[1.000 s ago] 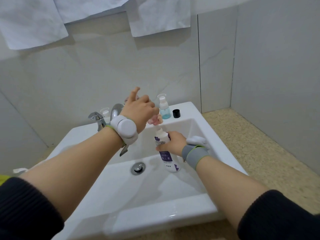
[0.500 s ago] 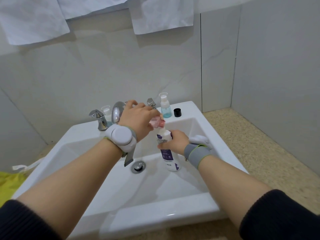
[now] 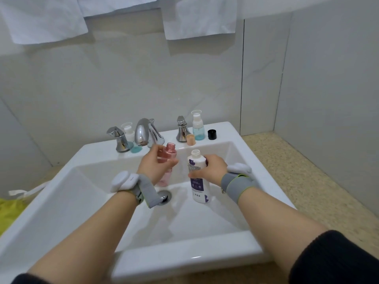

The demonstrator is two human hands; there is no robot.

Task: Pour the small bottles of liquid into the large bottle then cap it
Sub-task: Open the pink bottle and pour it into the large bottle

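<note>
My left hand (image 3: 156, 163) holds the pink bottle (image 3: 168, 160) upright and uncapped at frame centre. My right hand (image 3: 209, 168) grips the big white bottle (image 3: 198, 177) with its purple label, open-mouthed, standing in the white sink (image 3: 102, 201). Behind it, two blue bottles (image 3: 198, 126), taps and caps; grey tiled walls.

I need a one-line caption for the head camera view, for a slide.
Over the white sink, the left hand holds an uncapped pink bottle upright beside the open large bottle gripped by the right hand.
</note>
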